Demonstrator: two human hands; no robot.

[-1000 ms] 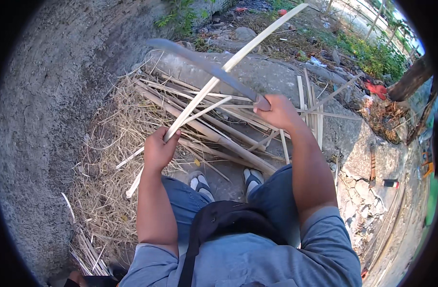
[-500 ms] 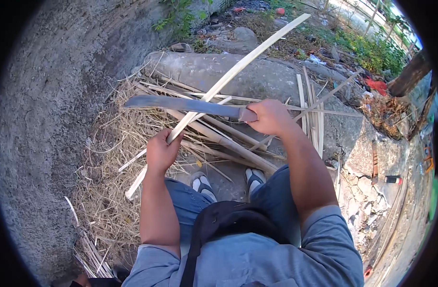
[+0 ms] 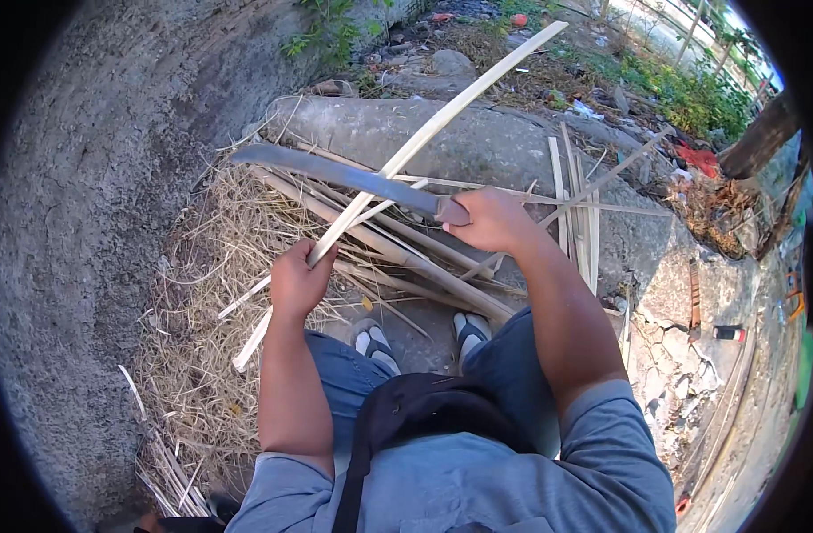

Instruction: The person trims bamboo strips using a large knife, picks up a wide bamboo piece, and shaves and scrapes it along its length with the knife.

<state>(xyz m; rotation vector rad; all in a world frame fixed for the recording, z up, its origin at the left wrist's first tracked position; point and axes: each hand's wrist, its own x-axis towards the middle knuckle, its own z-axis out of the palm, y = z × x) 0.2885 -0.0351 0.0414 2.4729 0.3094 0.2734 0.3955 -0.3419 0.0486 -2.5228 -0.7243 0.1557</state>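
My left hand [image 3: 301,278] is closed around a long pale bamboo strip [image 3: 460,102]. The strip slants up and away to the right, and its near end sticks out below the hand. A thinner sliver [image 3: 380,211] branches beside it and also runs to the left hand. In my right hand [image 3: 493,220] is the handle of a machete [image 3: 322,171]. Its long curved blade points left and lies across the strip, touching it or very close, beyond my left hand. The blade's tip hangs over the shavings.
Several bamboo poles [image 3: 420,264] lie ahead of my feet, over a heap of curled shavings [image 3: 206,329]. Other strips [image 3: 582,213] rest on the stone ledge [image 3: 504,147] ahead. A rough wall [image 3: 95,231] rises on the left. Rubble lies right, near a small dark container [image 3: 729,333].
The machete has tilted, its tip rising and its handle dropping slightly. The strip's far end has shifted a little left. My left hand has stayed nearly still.
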